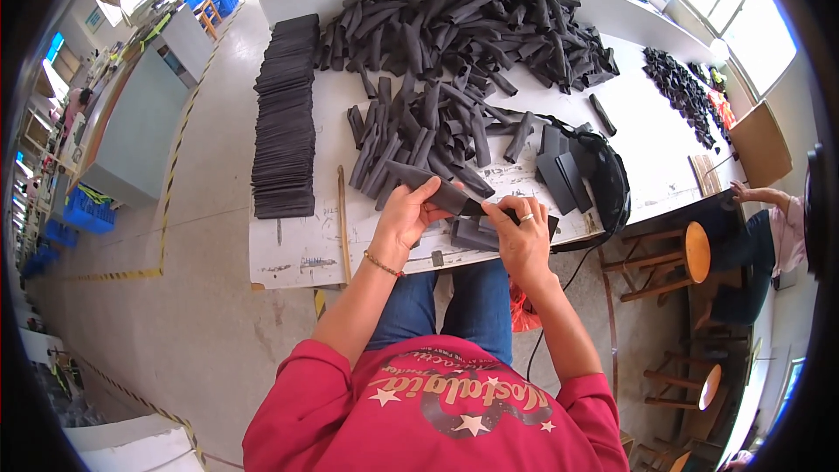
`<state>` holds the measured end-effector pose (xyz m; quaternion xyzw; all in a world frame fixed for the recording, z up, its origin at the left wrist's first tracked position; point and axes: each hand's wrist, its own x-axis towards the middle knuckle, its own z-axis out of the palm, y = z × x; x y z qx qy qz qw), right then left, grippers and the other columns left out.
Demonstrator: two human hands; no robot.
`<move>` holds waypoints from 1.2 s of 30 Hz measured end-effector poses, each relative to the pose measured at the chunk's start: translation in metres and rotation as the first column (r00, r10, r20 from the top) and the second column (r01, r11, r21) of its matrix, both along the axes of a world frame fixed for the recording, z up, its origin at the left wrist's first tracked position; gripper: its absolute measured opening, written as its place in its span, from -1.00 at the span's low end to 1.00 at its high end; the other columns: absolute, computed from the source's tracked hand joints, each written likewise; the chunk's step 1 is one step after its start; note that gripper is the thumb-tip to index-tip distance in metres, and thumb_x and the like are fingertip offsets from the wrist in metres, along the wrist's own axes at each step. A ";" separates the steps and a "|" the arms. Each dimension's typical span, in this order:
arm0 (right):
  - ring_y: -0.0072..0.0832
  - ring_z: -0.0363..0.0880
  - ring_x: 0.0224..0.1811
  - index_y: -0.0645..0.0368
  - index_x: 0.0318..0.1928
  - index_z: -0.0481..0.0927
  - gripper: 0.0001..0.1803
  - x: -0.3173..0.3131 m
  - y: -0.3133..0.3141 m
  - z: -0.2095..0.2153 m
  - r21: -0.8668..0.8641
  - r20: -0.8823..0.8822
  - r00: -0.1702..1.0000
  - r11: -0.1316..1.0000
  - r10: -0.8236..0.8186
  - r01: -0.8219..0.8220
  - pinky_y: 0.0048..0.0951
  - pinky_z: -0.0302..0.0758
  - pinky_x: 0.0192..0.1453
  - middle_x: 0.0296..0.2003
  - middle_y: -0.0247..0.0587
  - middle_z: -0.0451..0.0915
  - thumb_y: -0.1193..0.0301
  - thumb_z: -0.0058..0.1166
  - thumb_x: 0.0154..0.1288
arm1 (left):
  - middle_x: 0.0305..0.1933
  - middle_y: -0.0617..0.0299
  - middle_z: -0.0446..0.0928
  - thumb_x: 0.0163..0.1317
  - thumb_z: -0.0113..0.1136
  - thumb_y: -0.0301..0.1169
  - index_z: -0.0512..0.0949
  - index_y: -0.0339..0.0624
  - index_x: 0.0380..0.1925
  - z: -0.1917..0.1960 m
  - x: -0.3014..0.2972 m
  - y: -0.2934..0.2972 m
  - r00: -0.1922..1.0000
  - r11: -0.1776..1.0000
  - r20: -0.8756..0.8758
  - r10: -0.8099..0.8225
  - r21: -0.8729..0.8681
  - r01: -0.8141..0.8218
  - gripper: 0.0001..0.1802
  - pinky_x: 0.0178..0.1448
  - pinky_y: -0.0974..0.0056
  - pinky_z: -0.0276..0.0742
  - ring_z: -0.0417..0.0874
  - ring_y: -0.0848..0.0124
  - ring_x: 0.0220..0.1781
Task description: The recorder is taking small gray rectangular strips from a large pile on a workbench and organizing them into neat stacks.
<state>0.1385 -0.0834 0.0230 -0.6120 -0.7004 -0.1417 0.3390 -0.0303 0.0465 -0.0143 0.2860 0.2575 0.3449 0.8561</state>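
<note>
My left hand [406,217] grips a dark grey fabric sleeve [428,187], thumb on top, above the table's near edge. At the sleeve's right end, my right hand [524,240] is closed on a dark flat piece [553,225]; its narrow black tip meets the sleeve's end. Whether the tip is inside cannot be made out. Beneath my hands lie more dark grey flat pieces [472,236]. Just beyond is a loose heap of rolled grey sleeves [428,118]. Grey flat panels [559,170] rest to the right, against a black bag-like object [612,179] with a cable.
A tall stack of flat dark pieces [284,114] lines the white table's left side, near a wooden stick [342,218]. A large sleeve pile [454,22] fills the back. Small dark pieces [682,92] lie far right. Wooden stools [696,253] and another person [756,249] are at right.
</note>
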 end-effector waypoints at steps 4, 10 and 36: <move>-0.30 0.45 -0.19 0.03 -0.07 0.65 -0.58 -0.001 -0.001 0.002 0.013 0.048 0.999 1.000 -0.006 0.005 -0.26 0.34 -0.09 -0.25 -0.33 0.46 0.58 0.19 -0.03 | -0.07 -0.12 0.63 0.35 0.16 -0.31 0.52 -0.27 -0.18 0.000 0.000 -0.001 1.000 0.999 0.011 -0.013 -0.035 0.014 -0.77 -0.04 0.15 0.71 0.72 0.21 -0.09; -0.31 0.45 -0.17 0.03 -0.06 0.64 -0.57 0.000 -0.001 0.005 0.001 0.092 0.995 1.000 0.025 -0.025 -0.26 0.34 -0.07 -0.23 -0.34 0.45 0.57 0.17 -0.03 | -0.09 -0.11 0.64 0.36 0.14 -0.31 0.53 -0.27 -0.19 -0.002 -0.002 0.002 0.998 0.997 0.035 -0.045 -0.056 0.047 -0.78 -0.06 0.12 0.73 0.72 0.18 -0.10; 0.01 0.42 -0.02 0.21 0.11 0.38 -0.42 -0.052 0.010 -0.030 0.069 -0.275 0.958 0.996 0.081 -0.064 -0.07 0.39 0.07 0.01 0.04 0.42 0.56 0.27 0.04 | -0.15 0.02 0.66 0.36 0.13 -0.35 0.48 -0.23 -0.12 -0.004 0.032 -0.050 0.913 0.991 0.391 0.117 0.009 -0.131 -0.80 0.23 0.11 0.49 0.62 0.12 0.09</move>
